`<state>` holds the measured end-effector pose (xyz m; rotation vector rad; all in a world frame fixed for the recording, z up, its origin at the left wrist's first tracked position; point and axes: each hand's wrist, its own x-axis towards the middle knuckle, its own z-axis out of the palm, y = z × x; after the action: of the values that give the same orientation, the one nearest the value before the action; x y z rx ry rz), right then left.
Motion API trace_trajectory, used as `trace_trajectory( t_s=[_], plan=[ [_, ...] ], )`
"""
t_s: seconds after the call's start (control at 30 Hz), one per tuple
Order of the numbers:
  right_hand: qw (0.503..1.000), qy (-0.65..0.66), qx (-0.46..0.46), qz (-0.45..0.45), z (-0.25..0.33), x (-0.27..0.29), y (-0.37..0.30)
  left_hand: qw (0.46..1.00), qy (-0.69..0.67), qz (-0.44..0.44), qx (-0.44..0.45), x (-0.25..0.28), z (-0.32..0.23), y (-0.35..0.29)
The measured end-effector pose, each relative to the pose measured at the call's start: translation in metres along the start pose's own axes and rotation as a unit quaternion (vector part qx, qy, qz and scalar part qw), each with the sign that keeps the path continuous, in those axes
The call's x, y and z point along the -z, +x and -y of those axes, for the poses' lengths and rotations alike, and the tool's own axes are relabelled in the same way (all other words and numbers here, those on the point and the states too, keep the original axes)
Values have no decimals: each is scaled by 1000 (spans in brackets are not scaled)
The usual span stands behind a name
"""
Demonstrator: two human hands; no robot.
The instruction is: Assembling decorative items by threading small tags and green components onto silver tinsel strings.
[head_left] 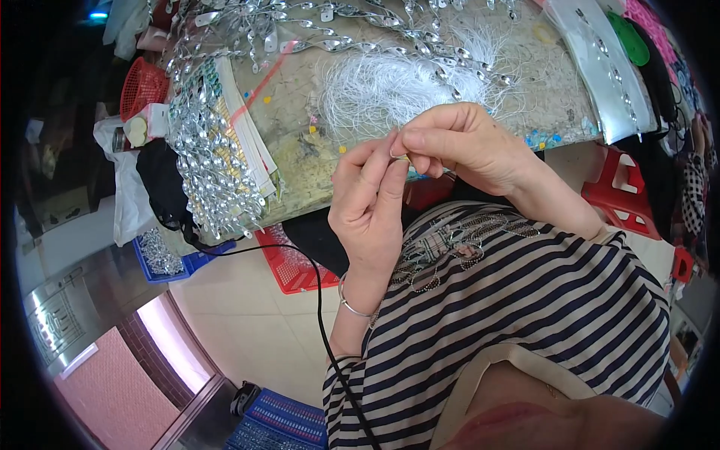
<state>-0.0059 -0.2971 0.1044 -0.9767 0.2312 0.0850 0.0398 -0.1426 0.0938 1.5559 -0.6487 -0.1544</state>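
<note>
My left hand (369, 199) and my right hand (474, 148) meet fingertip to fingertip just in front of the table's near edge. Both are closed in a pinch. A tiny pale bit shows between the fingertips, too small to name. Beyond the hands, a loose tangle of white thread (386, 84) lies on the worn tabletop (289, 161). Strands of twisted silver spiral ornaments (352, 45) stretch across the far side of the table. At the left, a heap of shiny silver drop ornaments (217, 169) hangs over the edge beside a stack of papers (244, 124).
On the right, clear plastic sleeves (604, 71) lie near a green scoop-like piece (628, 39). A red stool (622, 195) stands beyond. Below the table are a red basket (296, 262) and a blue bin (169, 255). A black cable (319, 300) runs down past my left arm.
</note>
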Motion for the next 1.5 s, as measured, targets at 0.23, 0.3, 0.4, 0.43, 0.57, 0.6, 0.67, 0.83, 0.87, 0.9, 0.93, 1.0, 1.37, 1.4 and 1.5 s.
trace_trajectory(
  t_s=[0.23,0.3,0.4,0.43,0.57,0.6,0.67,0.83,0.87,0.9,0.93,1.0,1.37,1.4,1.5],
  plan=[
    [999,22,8,27,1,-1,-3,998,-9,-30,45,2,-4,-1],
    [998,49,1,32,1,-3,-3,998,-13,-36,57,2,-3,-2],
    [997,65,-10,30,2,-4,-3,997,-16,-38,60,1,-3,-2],
    [997,66,-10,31,2,-3,-3,997,-29,-39,62,1,-2,-2],
    [995,83,-13,52,1,0,-3,995,-68,-39,69,0,-1,-2],
    [993,99,-23,54,1,0,-3,995,-67,-39,69,1,-1,-1],
    [994,89,-15,62,-1,2,-3,993,-84,-36,73,1,0,-2],
    [995,71,6,69,-3,5,-4,994,-82,-25,64,3,1,-1],
    [996,66,6,62,-3,4,-5,994,-83,-19,64,3,1,-1],
    [997,60,6,54,-3,4,-5,994,-84,-19,65,3,1,-1],
    [997,60,5,54,-3,5,-5,995,-77,-19,65,3,1,-2],
    [998,44,0,42,-3,5,-4,995,-70,-20,67,2,1,-2],
    [1000,4,-4,7,-5,6,-3,998,63,10,-24,0,-3,1],
    [1000,0,-2,4,-5,6,-3,998,62,10,-23,0,-3,1],
    [1000,-17,2,-2,-7,6,-2,997,70,6,-25,-1,-5,-1]
  ],
)
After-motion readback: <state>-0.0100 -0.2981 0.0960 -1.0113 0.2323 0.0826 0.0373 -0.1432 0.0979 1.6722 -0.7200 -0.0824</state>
